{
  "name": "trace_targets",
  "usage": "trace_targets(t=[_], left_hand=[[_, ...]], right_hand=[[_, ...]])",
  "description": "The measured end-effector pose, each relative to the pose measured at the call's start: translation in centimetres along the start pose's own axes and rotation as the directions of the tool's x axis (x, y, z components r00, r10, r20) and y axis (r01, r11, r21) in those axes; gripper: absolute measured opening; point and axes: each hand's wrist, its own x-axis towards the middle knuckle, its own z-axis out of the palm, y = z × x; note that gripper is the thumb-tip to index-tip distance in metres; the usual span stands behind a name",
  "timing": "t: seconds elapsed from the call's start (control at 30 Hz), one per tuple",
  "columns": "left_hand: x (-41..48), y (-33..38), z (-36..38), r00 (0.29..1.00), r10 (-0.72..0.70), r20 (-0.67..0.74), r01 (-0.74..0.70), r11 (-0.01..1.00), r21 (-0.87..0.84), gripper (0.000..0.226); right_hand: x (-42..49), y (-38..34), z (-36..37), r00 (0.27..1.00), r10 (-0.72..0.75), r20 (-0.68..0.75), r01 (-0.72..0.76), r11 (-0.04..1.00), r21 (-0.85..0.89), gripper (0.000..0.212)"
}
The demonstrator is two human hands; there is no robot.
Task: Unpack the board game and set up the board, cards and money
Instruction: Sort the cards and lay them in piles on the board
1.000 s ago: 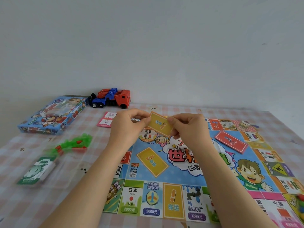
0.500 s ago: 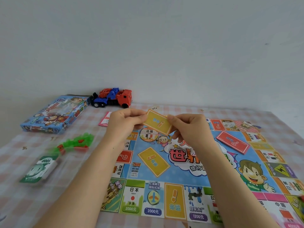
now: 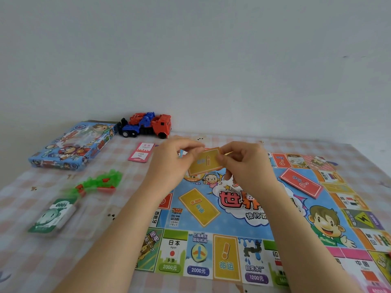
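**Set-up partly complete; yellow cards in hand**

I inspected the scene through the head camera. The surface carried a checked cloth. The board lay unfolded and flat on its right half, so I judged that step done. The game box sat closed at the far left, well apart from the board, with a toy truck just beyond it against the wall.

The money, a green bundle, lay off the board on the near left. It appeared to be in clear wrapping, though blur prevented certainty, and I judged it not yet sorted. A heap of green and red plastic pieces lay between the money and the box. A red deck rested on the board towards its right side, which I took as placed. A single pink card lay on the cloth near the truck.

The yellow marked space on the board looked bare. I judged the cards for it, the money and the pieces to be outstanding.

Both hands were raised above the far edge of the board. The left hand pinched the left end of the yellow cards between thumb and fingers. The right hand pinched the right end, with its other fingers curled. I could not tell how many cards were held.
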Motion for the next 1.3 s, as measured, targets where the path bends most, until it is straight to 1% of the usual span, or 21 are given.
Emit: trace_targets(t=[0.07,0.17,0.2,0.27,0.33,0.37,0.5,0.6,0.7,0.8,0.9,0.97,1.03,1.07,1.13,1.17,1.23,1.3], left_hand=[[-0.1,0.1,0.1,1.0,0.015,0.017,-0.016,0.999,0.031,0.011],[0.0,0.1,0.1,0.999,-0.026,0.024,0.025,0.999,0.035,0.008],[0.0,0.2,0.0,0.998,-0.056,0.031,0.056,0.998,-0.006,0.008],[0.1,0.3,-0.3,0.987,-0.154,0.041,0.159,0.971,-0.181,0.008],[0.1,0.5,-0.5,0.963,-0.265,0.042,0.263,0.898,-0.353,0.006],[0.2,0.5,-0.5,0.951,-0.305,0.048,0.298,0.865,-0.404,0.005],[0.1,0.9,-0.3,0.918,-0.388,0.08,0.376,0.788,-0.487,0.011],[0.0,1.2,-0.4,0.913,-0.396,0.093,0.39,0.787,-0.477,0.008],[0.0,1.1,-0.6,0.918,-0.375,0.128,0.394,0.827,-0.4,0.004],[0.0,1.2,-0.8,0.898,-0.388,0.209,0.439,0.822,-0.363,0.002],[0.0,1.3,-0.9,0.886,-0.396,0.241,0.459,0.824,-0.332,0.003],[0.0,1.4,-1.1,0.878,-0.401,0.261,0.47,0.825,-0.315,0.003],[0.1,1.1,-1.6,0.882,-0.405,0.242,0.467,0.822,-0.327,0.01],[0.1,0.9,-1.9,0.888,-0.414,0.201,0.46,0.82,-0.342,0.013],[0.2,0.3,-2.6,0.899,-0.426,0.1,0.434,0.836,-0.335,0.016],[0.3,0.1,-2.8,0.902,-0.424,0.079,0.427,0.852,-0.302,0.016],[0.2,-0.1,-2.9,0.898,-0.421,0.128,0.44,0.872,-0.215,0.015],[0.1,0.0,-2.8,0.873,-0.427,0.235,0.461,0.881,-0.109,0.012]], right_hand=[[0.1,0.2,0.2,0.999,-0.03,0.011,0.031,0.999,-0.04,0.017],[0.0,0.2,0.3,0.998,-0.06,-0.01,0.059,0.997,-0.046,0.013],[0.0,0.2,0.3,0.998,-0.063,-0.027,0.063,0.998,-0.026,0.012],[0.1,0.0,0.1,0.998,-0.031,-0.063,0.035,0.997,0.064,0.007],[0.1,-0.1,-0.1,0.997,0.03,-0.076,-0.016,0.984,0.179,0.005],[0.1,-0.1,-0.2,0.996,0.056,-0.067,-0.039,0.972,0.232,0.005],[-0.1,-0.5,0.1,0.99,0.132,0.053,-0.142,0.91,0.389,0.007],[-0.1,-0.6,0.1,0.986,0.153,0.063,-0.166,0.888,0.429,0.007],[-0.1,-0.4,0.0,0.988,0.156,0.001,-0.145,0.911,0.386,0.007],[0.0,-0.3,-0.2,0.983,0.173,-0.06,-0.143,0.93,0.339,0.005],[0.0,-0.2,-0.3,0.981,0.177,-0.074,-0.146,0.94,0.308,0.003],[0.0,-0.3,-0.5,0.983,0.172,-0.059,-0.149,0.948,0.283,0.003],[0.0,-0.5,-0.9,0.986,0.168,-0.01,-0.16,0.952,0.259,0.004],[-0.1,-0.6,-1.0,0.986,0.166,0.034,-0.169,0.956,0.239,0.004],[-0.4,-0.8,-1.2,0.974,0.168,0.153,-0.191,0.97,0.149,0.004],[-0.6,-0.9,-1.1,0.961,0.175,0.214,-0.196,0.977,0.085,0.004],[-0.9,-1.0,-0.7,0.937,0.184,0.297,-0.182,0.983,-0.035,0.005],[-1.2,-1.1,-0.2,0.929,0.183,0.323,-0.148,0.98,-0.13,0.005]])
